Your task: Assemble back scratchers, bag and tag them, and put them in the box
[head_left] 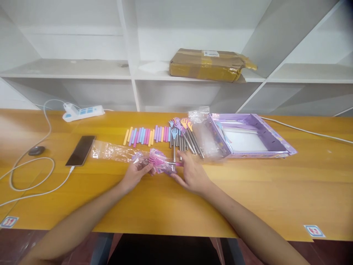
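My left hand (136, 175) is closed on a clear plastic bag (110, 151), which stretches out to the left across the table. A pink hand-shaped back scratcher (156, 159) lies at the bag, its pink handle end reaching to my right hand (193, 173). The fingers of that hand are closed around this handle end. Purple and pink printing shows through the plastic between my hands. Just beyond lie several back scratchers (190, 141) with metal rods and coloured hand-shaped heads. Left of them, several pastel handle tubes (142, 136) are lined up in a row.
A purple open box (261, 152) stands at the right, with more clear bags (206, 136) beside it. On the left are a phone (81, 151) on a cable, a black mouse (36, 150) and a power strip (84, 113). A taped carton (205, 65) sits on the shelf.
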Action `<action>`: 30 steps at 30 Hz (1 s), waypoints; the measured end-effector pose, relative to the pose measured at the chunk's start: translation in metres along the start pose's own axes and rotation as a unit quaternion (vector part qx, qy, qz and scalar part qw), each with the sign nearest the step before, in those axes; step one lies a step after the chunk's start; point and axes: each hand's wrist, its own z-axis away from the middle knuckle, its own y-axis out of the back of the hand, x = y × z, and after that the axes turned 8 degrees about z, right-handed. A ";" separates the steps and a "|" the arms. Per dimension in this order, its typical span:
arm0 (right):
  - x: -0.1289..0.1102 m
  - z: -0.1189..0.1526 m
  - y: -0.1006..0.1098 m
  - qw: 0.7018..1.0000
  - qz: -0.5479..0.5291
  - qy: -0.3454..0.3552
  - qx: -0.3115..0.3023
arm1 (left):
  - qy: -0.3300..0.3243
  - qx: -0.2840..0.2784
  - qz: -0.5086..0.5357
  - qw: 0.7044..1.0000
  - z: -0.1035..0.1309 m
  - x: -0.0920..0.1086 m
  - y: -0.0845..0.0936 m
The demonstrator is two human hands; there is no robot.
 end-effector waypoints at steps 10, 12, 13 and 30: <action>-0.016 0.009 -0.009 0.998 -0.051 0.048 0.000 | 0.018 -0.012 -0.002 1.000 0.006 -0.001 -0.011; -0.013 0.007 -0.006 0.998 -0.053 0.027 0.007 | 0.009 0.002 0.035 0.999 0.006 0.000 -0.011; -0.011 0.006 -0.004 0.998 -0.056 0.007 0.005 | 0.003 0.010 0.058 0.998 0.005 0.002 -0.011; 0.034 -0.008 0.000 0.871 -0.427 -0.207 -0.127 | -0.029 0.132 0.186 0.973 -0.008 0.021 -0.001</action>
